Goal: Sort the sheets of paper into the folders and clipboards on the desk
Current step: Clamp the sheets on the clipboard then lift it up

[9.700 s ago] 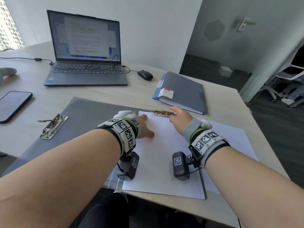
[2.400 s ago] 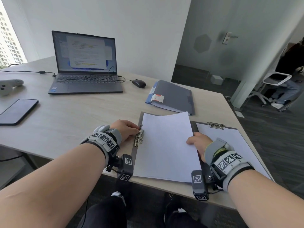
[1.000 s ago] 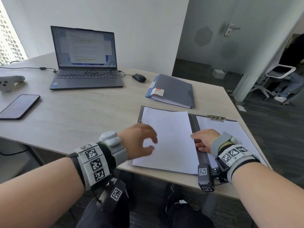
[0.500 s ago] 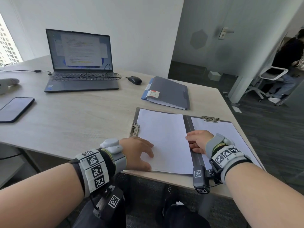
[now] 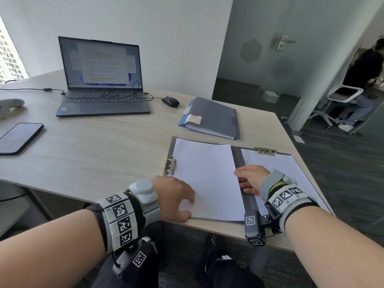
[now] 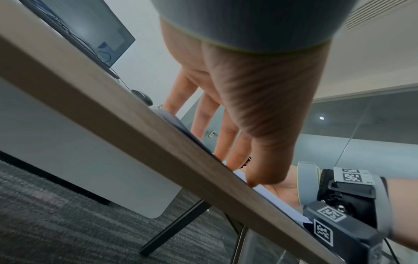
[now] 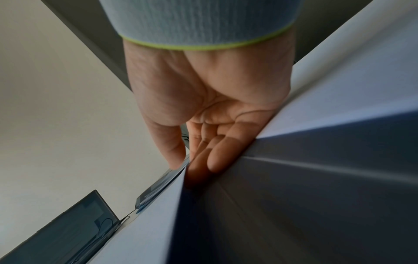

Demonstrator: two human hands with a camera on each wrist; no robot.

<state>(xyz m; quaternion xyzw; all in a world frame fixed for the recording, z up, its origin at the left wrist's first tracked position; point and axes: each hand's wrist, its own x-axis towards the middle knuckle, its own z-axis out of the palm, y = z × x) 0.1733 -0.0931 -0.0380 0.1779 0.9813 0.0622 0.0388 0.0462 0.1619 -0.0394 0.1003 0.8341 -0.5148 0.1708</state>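
A grey folder (image 5: 239,159) lies open at the desk's near edge. One white sheet (image 5: 205,175) covers its left half, beside a metal clip (image 5: 170,164). Another sheet (image 5: 280,169) lies on the right half under a top clip (image 5: 265,151). My left hand (image 5: 186,203) rests on the left sheet's near left corner with straight fingers (image 6: 203,125) and the thumb at the paper's near edge. My right hand (image 5: 242,179) is at that sheet's right edge by the spine. In the right wrist view the thumb (image 7: 174,153) lies on top and the fingers (image 7: 217,157) beneath, pinching the sheet (image 7: 147,214).
A closed grey folder (image 5: 216,115) with papers lies further back. At the far left stand an open laptop (image 5: 101,80) with cables, a mouse (image 5: 170,101) and a phone (image 5: 18,138). The desk edge (image 6: 135,128) runs just under my wrists. A person sits in a chair (image 5: 340,100) beyond the right side.
My left hand came down from above the desk onto the sheet's near left corner and stayed there. My right hand has kept its place at the sheet's right edge.
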